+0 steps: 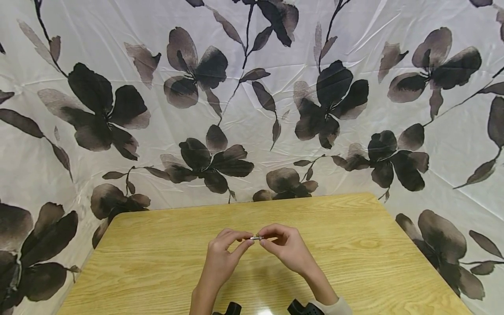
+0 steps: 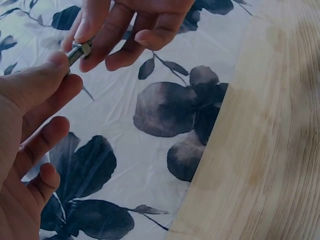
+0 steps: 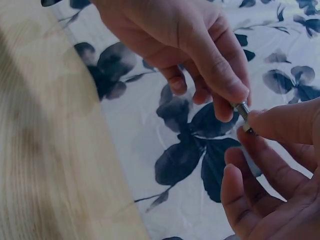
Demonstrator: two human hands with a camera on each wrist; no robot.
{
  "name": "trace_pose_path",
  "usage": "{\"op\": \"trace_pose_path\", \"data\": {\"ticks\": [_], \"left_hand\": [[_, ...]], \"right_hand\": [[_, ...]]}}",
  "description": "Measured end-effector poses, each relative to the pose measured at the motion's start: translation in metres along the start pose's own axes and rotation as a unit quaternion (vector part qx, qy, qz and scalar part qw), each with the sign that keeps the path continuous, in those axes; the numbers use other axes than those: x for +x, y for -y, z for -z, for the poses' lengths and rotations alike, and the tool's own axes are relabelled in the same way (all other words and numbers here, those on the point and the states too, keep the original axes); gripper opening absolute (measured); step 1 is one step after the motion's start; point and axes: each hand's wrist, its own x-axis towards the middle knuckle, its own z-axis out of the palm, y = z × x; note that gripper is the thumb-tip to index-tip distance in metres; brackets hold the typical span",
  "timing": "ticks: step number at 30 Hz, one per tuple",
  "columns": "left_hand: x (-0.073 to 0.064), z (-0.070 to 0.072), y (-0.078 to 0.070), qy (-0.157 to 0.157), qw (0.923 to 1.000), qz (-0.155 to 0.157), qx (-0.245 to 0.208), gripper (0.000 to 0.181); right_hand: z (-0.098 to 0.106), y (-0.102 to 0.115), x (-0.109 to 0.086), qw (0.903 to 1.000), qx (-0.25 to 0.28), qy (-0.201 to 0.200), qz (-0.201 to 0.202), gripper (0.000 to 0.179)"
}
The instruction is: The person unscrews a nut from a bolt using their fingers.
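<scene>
A small metal bolt (image 2: 75, 54) with a threaded shank is held up in front of me, over the table in the head view. My left hand (image 1: 221, 259) pinches one end of it between thumb and forefinger, which hide that end. On the other end sits a hex nut (image 2: 86, 48), and there my right hand (image 1: 290, 250) pinches with thumb and forefinger. The right wrist view shows bare thread between the two hands, with the nut (image 3: 248, 128) at the right fingertips. The other fingers of both hands are loosely bent and touch nothing.
Beneath the hands lies a wood-grain table (image 1: 157, 262) with rounded far corners. Behind it and at both sides hangs a white cloth (image 1: 267, 166) printed with dark flowers. Black wrist devices (image 1: 233, 309) show at the bottom edge of the head view.
</scene>
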Motion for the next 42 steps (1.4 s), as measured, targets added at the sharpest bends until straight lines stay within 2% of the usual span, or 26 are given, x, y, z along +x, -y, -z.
{"op": "trace_pose_path", "data": {"ticks": [5, 8, 13, 16, 20, 26, 31, 42], "left_hand": [[-0.0010, -0.0010, 0.0005, 0.007, 0.9998, 0.015, 0.006, 0.020], [-0.0009, -0.0014, 0.0004, 0.008, 0.9998, 0.014, 0.010, 0.020], [0.0000, -0.0013, -0.0006, -0.002, 0.9999, 0.006, 0.014, 0.023], [0.0008, -0.0002, -0.0015, -0.007, 0.9999, 0.008, 0.010, 0.023], [0.0015, 0.0003, -0.0018, -0.011, 0.9999, 0.002, 0.003, 0.023], [0.0011, -0.0001, -0.0005, -0.010, 0.9999, -0.007, -0.001, 0.025], [0.0002, 0.0006, 0.0004, -0.009, 1.0000, -0.001, -0.002, 0.024], [-0.0005, 0.0008, 0.0011, -0.007, 0.9999, 0.004, -0.007, 0.023]], "right_hand": [[-0.0005, 0.0001, 0.0000, 0.9989, 0.014, -0.009, 0.043, 0.015], [-0.0005, -0.0002, 0.0006, 0.9986, 0.016, -0.021, 0.046, 0.019], [-0.0001, -0.0005, 0.0024, 0.9992, -0.001, -0.040, -0.005, 0.025], [0.0002, -0.0007, 0.0028, 0.9983, -0.017, -0.038, -0.042, 0.024], [0.0012, -0.0016, 0.0024, 0.9981, -0.020, -0.024, -0.054, 0.024], [0.0019, -0.0030, 0.0025, 0.9988, -0.019, -0.015, -0.043, 0.023], [0.0008, -0.0018, 0.0022, 0.9986, -0.023, -0.018, -0.043, 0.018], [-0.0015, -0.0007, 0.0014, 0.9998, 0.015, -0.015, 0.006, 0.020]]}}
